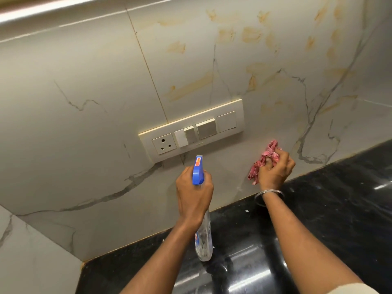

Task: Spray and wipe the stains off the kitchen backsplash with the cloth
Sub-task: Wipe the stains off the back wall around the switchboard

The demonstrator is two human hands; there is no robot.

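Backsplash (84,60): pale marble-look tile. The left part shows only grey veins, so the work is over to the right.
Switch plate (191,129): socket and switches sit mid-wall, right above the nozzle. My call is to keep the mist off this plate.
Left hand (194,189): the arm reaches forward from low in the view, back of the hand facing up. The fingers are wrapped tight round the bottle's neck just under the blue head. Whether a finger is on the trigger is hidden.
Spray bottle (198,172): the clear body hangs down over the counter. The nozzle aims at the tile just below the switch plate, well short of the marks. For a good spray, lift it and swing it right first, then give short bursts square to the wall.
Stains (251,35): orange-yellow smears are scattered across the upper right tiles, with a few lower ones near the plate's right end. None looks wiped yet. I'd start at the top so the runs get caught on the way down.
Cloth (265,158): pink, bunched, low on the wall just right of the bottle. I can't tell if it touches the tile.
Right hand (275,170): fingers curled round the cloth, knuckles toward the wall, a bangle (269,194) on the wrist. It is well placed to follow the spray.
Counter (339,187): glossy black stone under both arms.
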